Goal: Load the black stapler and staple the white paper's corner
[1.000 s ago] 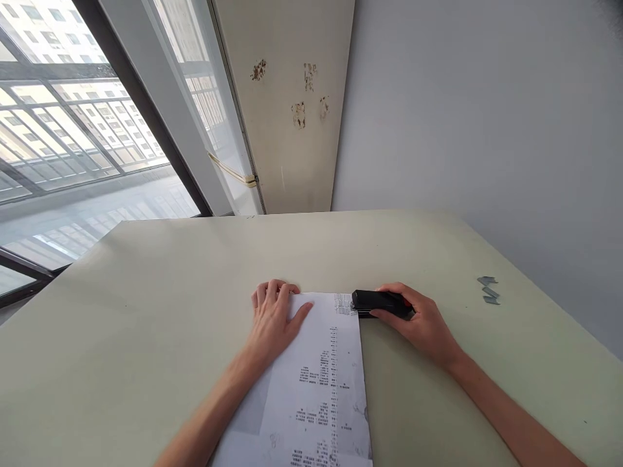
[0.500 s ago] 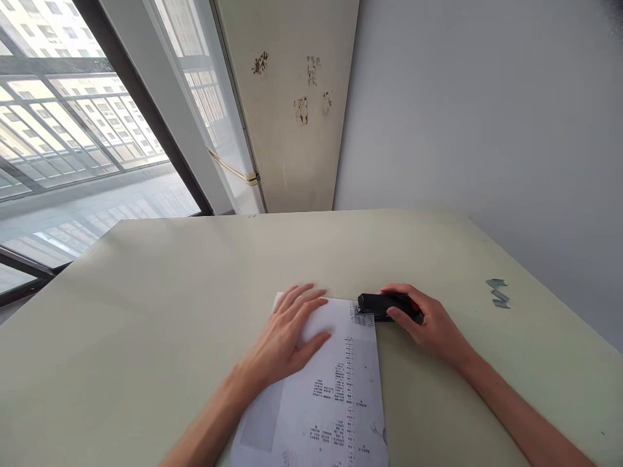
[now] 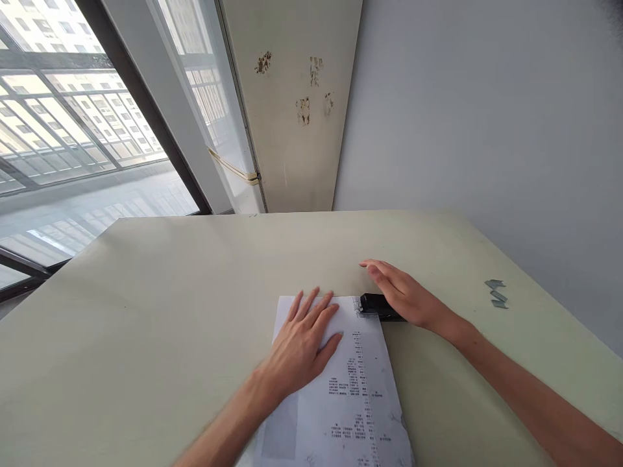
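Observation:
Printed white paper [image 3: 335,402] lies on the pale table, running off the bottom of the view. My left hand [image 3: 302,347] rests flat on its upper left part, fingers spread. A black stapler [image 3: 377,306] sits at the paper's top right corner, its front end over the corner. Above the stapler's rear part is my right hand [image 3: 403,292], its fingers extended and not wrapped round it; the palm hides the stapler's back end. Whether the palm touches the stapler is hard to tell.
The pale table [image 3: 170,311] spreads widely around the paper. Grey tape-like marks [image 3: 497,294] are on its right side. Behind stand a plain wall [image 3: 477,117] and a stained cream panel [image 3: 292,155], with a window [image 3: 82,123] at the left.
My right hand has let go of the stapler and risen over it with fingers straightened. My left hand has shifted slightly right, and the paper's lower part has swung right.

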`<state>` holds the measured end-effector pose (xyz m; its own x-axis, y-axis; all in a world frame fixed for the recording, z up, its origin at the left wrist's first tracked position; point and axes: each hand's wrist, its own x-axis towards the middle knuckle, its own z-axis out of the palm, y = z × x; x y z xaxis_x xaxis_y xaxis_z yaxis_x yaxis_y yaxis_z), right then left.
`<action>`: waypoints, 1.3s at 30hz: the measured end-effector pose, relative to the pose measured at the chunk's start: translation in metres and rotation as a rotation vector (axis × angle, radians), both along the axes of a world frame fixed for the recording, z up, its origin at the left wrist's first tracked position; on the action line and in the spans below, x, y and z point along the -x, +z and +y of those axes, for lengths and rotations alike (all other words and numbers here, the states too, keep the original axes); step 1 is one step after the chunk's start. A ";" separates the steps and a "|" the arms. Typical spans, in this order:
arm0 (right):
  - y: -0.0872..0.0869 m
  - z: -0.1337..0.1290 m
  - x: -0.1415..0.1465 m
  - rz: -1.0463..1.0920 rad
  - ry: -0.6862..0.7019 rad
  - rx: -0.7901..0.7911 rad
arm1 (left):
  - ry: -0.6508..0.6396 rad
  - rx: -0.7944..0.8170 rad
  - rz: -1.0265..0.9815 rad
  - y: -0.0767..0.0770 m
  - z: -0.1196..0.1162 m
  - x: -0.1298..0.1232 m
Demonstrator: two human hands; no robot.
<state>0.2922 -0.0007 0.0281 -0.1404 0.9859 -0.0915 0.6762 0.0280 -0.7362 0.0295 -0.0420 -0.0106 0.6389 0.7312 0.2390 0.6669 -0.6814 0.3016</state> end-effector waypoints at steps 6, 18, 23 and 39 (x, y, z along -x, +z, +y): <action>-0.007 0.014 0.009 -0.037 0.037 0.036 | -0.032 0.009 -0.029 -0.002 -0.002 -0.004; -0.009 0.012 0.005 -0.087 0.065 0.123 | 0.094 0.023 -0.059 -0.007 -0.007 -0.011; -0.015 0.013 0.003 -0.111 0.092 0.104 | 0.096 0.029 -0.061 -0.007 -0.006 -0.011; -0.014 0.012 0.006 -0.192 0.051 0.083 | 0.078 0.028 -0.077 -0.007 -0.007 -0.011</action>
